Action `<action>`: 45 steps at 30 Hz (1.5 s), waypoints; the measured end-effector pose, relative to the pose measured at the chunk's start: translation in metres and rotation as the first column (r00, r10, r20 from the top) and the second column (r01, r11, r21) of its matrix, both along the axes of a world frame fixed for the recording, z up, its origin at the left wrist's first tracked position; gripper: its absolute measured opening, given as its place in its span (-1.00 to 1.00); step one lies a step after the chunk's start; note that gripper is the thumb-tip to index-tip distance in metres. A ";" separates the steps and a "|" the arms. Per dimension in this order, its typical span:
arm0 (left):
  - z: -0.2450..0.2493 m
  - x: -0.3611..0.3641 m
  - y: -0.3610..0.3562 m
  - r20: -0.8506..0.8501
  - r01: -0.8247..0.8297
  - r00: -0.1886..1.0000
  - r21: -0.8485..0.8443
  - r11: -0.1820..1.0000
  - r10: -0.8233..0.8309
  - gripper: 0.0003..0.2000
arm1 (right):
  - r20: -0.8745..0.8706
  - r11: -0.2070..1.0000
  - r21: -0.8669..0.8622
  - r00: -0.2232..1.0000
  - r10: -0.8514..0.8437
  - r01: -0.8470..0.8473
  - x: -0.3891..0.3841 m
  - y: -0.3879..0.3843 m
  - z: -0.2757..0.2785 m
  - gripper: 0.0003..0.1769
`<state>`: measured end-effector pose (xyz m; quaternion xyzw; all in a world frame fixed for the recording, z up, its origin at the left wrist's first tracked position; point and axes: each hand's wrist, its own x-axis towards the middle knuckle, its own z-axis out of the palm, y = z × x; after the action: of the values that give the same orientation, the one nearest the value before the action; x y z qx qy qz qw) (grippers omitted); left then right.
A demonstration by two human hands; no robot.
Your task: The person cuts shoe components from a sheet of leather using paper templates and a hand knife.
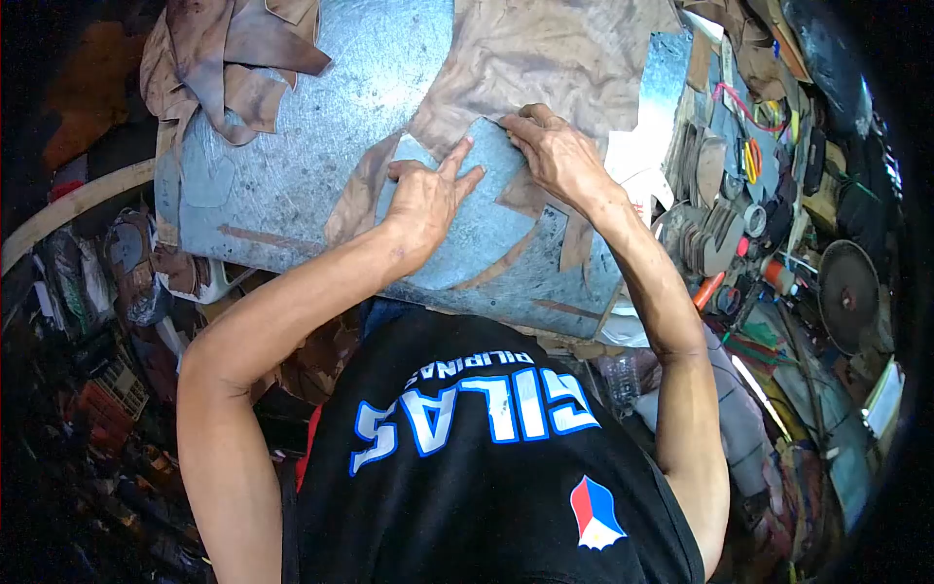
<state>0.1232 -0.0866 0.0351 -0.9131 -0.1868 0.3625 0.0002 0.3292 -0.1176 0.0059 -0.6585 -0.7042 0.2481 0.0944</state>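
Observation:
A grey-blue flat piece [482,238], shaped like a cut pattern, lies on brown leather [555,54] on the worktable. My left hand [423,200] presses down on this piece, thumb and forefinger stretched apart and the other fingers partly bent. At the piece's upper right edge is my right hand [564,161], its fingers pinched together and pointing left. Whatever it may hold is too small or hidden to make out. Leather shows around the pattern piece, with a pointed brown corner [522,195] below my right hand.
The metal-topped table [292,146] carries leather scraps [258,73] at its upper left. To the right stand stacked cut pieces [696,146], rolls of tape [754,219], scissors with orange handles [752,161] and a round dark disc [846,297]. Clutter fills the floor at left.

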 end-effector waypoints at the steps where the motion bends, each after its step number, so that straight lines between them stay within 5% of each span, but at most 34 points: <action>1: 0.000 0.000 0.001 -0.005 0.000 1.000 0.002 1.000 0.000 -0.29 | -0.014 1.000 0.018 1.000 -0.006 0.006 0.000 -0.002 0.001 -0.72; 13: -0.008 0.000 -0.001 0.056 -0.061 0.996 -0.053 0.997 0.064 -0.25 | -0.007 0.976 -0.112 0.982 -0.189 0.187 -0.001 -0.040 0.021 -0.68; 31: -0.012 -0.003 -0.001 0.083 -0.010 0.997 0.026 1.000 0.007 -0.17 | -0.069 0.957 -0.064 0.955 -0.288 0.284 -0.004 -0.066 0.013 -0.68; 42: 0.006 0.006 -0.001 -0.012 0.052 0.999 0.041 0.998 -0.051 -0.25 | -0.194 0.893 -0.024 0.874 -0.445 0.449 -0.027 -0.078 0.005 -0.68; 45: -0.006 0.004 -0.003 0.042 0.168 0.984 0.111 0.980 -0.173 -0.32 | -0.171 0.860 0.003 0.848 -0.502 0.510 -0.038 -0.079 0.007 -0.68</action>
<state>0.1270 -0.0900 0.0294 -0.9334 -0.1269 0.3270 0.0752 0.2911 -0.1971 0.0126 -0.7954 -0.5015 0.2506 0.2302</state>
